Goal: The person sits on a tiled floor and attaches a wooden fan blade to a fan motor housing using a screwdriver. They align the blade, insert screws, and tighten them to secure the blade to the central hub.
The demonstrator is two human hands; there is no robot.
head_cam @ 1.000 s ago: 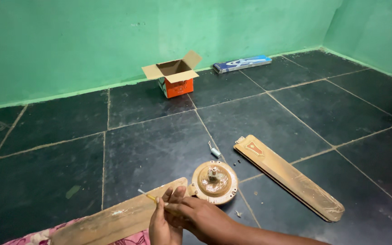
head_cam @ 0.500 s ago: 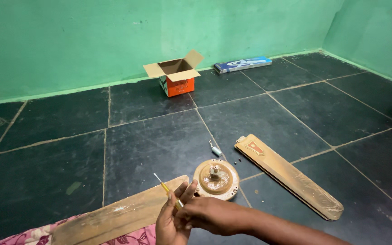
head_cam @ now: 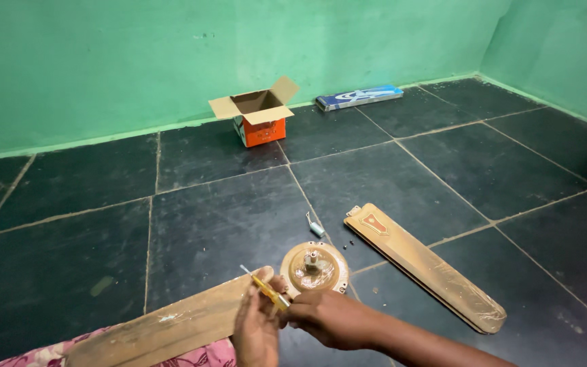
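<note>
**Gripping a yellow screwdriver beside the fan motor hub**

Holding the small yellow-handled screwdriver [head_cam: 266,288] between both hands, we sit low over the dark tiled floor [head_cam: 219,204]. Our left hand [head_cam: 256,329] is closed around the lower end of the handle, fingers curled upward. Our right hand [head_cam: 327,318] comes in from the right with the forearm along the bottom edge, and its fingertips pinch the handle just beside the left hand's fingers. The metal tip of the tool points up and to the left, clear of everything.

The round tan motor hub [head_cam: 314,268] lies on the floor just beyond our hands, its short shaft upright in the middle. One wooden-coloured fan blade [head_cam: 171,323] lies across the lower left, partly over a pink patterned cloth [head_cam: 198,355]; whether it is fastened to the hub we cannot tell. A second blade [head_cam: 426,266] lies loose to the right of the hub, apart from it. A small white capacitor with wires [head_cam: 316,227] rests just behind the hub, and a few dark screws [head_cam: 350,242] lie near the second blade's bracket end.

Well apart, against the green wall [head_cam: 103,61], stand an open orange cardboard box [head_cam: 259,119] and a flat blue carton [head_cam: 359,96].
</note>
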